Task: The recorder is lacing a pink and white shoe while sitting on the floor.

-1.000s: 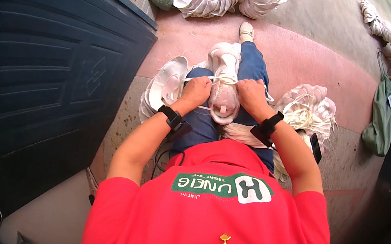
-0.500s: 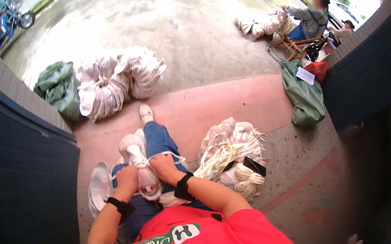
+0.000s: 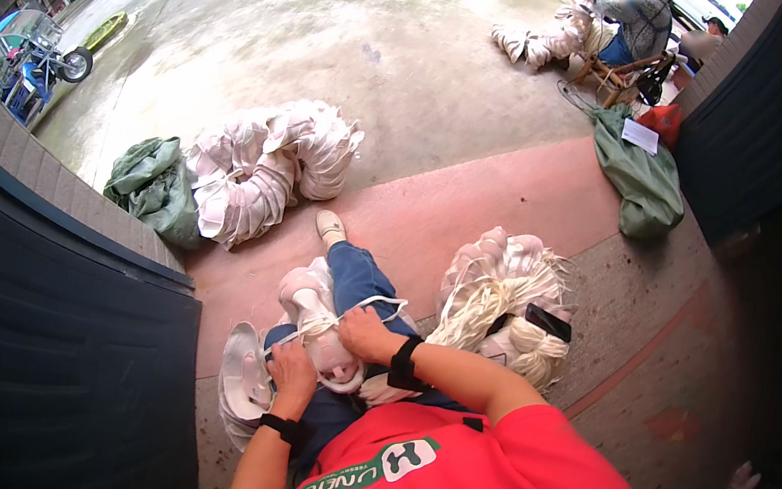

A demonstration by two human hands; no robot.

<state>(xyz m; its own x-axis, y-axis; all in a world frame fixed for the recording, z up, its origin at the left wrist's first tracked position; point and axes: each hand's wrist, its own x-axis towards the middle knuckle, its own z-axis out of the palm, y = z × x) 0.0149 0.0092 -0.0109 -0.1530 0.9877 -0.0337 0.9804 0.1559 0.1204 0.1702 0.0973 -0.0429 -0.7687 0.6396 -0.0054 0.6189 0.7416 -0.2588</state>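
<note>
Across my lap lies a pale pink shoe upper [image 3: 327, 348] with a white shoelace [image 3: 386, 302] running over it. My right hand [image 3: 367, 334] is closed on the lace at the upper's right side, and a loop of lace sticks out beyond its fingers. On the upper's left side, my left hand [image 3: 293, 372] is closed too, with a strand of lace coming from its fingers. More pale uppers [image 3: 243, 374] hang stacked by my left leg. Another pinkish upper [image 3: 306, 285] lies against my legs, just past my hands.
On my right sits a heap of uppers [image 3: 488, 259] with cream shoelaces [image 3: 472, 312] and a black phone [image 3: 548, 321]. Ahead are a coiled row of uppers [image 3: 254, 179] and a green sack [image 3: 155, 189]. Another green sack [image 3: 638, 180] stands near a seated person [image 3: 636, 23]. Dark doors [image 3: 45, 324] flank me.
The view has shifted, so everything appears farther right. The lace loop by my right hand now sticks up higher. Both hands keep about the same place on the upper.
</note>
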